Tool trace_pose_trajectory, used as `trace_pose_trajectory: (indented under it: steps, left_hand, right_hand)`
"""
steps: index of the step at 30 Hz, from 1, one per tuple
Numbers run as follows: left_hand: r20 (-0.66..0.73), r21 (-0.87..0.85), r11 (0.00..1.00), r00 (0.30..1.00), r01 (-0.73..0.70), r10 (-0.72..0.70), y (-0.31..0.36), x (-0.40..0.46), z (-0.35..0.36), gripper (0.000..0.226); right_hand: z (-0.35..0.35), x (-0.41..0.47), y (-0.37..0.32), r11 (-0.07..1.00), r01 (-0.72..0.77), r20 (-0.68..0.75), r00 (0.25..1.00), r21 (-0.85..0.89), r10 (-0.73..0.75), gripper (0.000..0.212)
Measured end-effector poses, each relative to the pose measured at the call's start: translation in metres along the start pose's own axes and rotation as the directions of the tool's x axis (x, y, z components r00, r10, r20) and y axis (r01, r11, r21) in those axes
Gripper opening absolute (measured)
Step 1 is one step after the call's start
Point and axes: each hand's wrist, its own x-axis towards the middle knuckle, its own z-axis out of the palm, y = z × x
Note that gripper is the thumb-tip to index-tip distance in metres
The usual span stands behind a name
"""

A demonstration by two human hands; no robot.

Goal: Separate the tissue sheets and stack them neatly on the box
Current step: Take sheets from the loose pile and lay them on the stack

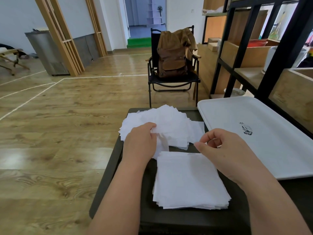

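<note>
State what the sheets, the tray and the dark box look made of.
Sheets: thin tissue paper, matte, edges see-through and limp. Tray: likely plastic, smooth white, moulded rim, soft sheen. Box: probably plastic, matte dark, rounded edge.

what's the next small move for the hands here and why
Probably lift the sheet that the left hand pinches off the loose pile and lay it squarely on the neat stack. The right hand hovers with thumb and finger together just above the stack's far edge, apparently holding nothing, so it could take the sheet's free side.
</note>
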Motion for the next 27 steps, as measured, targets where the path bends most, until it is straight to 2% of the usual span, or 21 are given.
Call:
trace_pose_trajectory:
  steps: [6,8,11,12,14,16,17,19,21,23,27]
  left_hand:
    - [-0.183,-0.071,0.997,0.983,-0.003,-0.01,-0.001,-0.004,-0.011,0.019]
    - [-0.245,-0.139,0.99,0.969,0.007,-0.041,0.003,-0.006,-0.017,0.011]
    - [-0.327,-0.247,0.968,0.935,0.053,-0.135,0.008,-0.01,-0.027,0.011]
    - [-0.335,-0.238,0.966,0.924,0.105,-0.183,0.007,-0.012,-0.03,0.01]
    - [-0.32,-0.084,0.966,0.911,0.246,-0.26,-0.001,-0.014,-0.036,0.002]
    - [-0.247,0.091,0.944,0.926,0.316,-0.286,-0.013,-0.016,-0.038,0.026]
    - [-0.189,0.115,0.954,0.949,0.278,-0.254,-0.017,-0.015,-0.039,0.039]
    - [-0.041,0.085,0.993,0.996,0.082,-0.079,-0.021,-0.014,-0.04,0.057]
    - [0.109,0.043,0.993,0.988,-0.11,0.105,-0.021,-0.016,-0.04,0.07]
    - [0.177,-0.013,0.983,0.967,-0.186,0.185,-0.021,-0.018,-0.04,0.067]
    - [0.164,-0.057,0.98,0.967,-0.189,0.196,-0.024,-0.02,-0.045,0.041]
  right_hand:
    - [-0.001,0.0,0.0,1.0,0.001,-0.008,1.0,0.017,0.0,0.013]
    - [-0.001,0.001,0.0,1.0,0.001,-0.013,1.0,0.028,0.0,0.013]
    - [-0.002,0.001,0.001,1.0,0.002,-0.02,1.0,0.031,-0.001,0.013]
    - [-0.002,0.001,0.001,0.999,0.001,-0.022,1.0,0.033,0.0,0.012]
    - [-0.003,0.001,0.001,1.0,-0.002,-0.024,1.0,0.027,0.002,0.013]
    - [-0.004,0.001,0.002,0.999,-0.006,-0.023,1.0,0.034,0.006,0.012]
    - [-0.004,0.001,0.002,0.999,-0.008,-0.021,1.0,0.039,0.009,0.012]
    - [-0.004,0.001,0.003,0.999,-0.01,-0.016,1.0,0.042,0.01,0.012]
    - [-0.004,0.001,0.002,0.999,-0.008,-0.016,1.0,0.043,0.009,0.012]
    - [-0.004,0.001,0.002,0.999,-0.007,-0.017,1.0,0.043,0.007,0.012]
    - [-0.005,0.002,0.003,0.999,-0.007,-0.018,1.0,0.038,0.008,0.012]
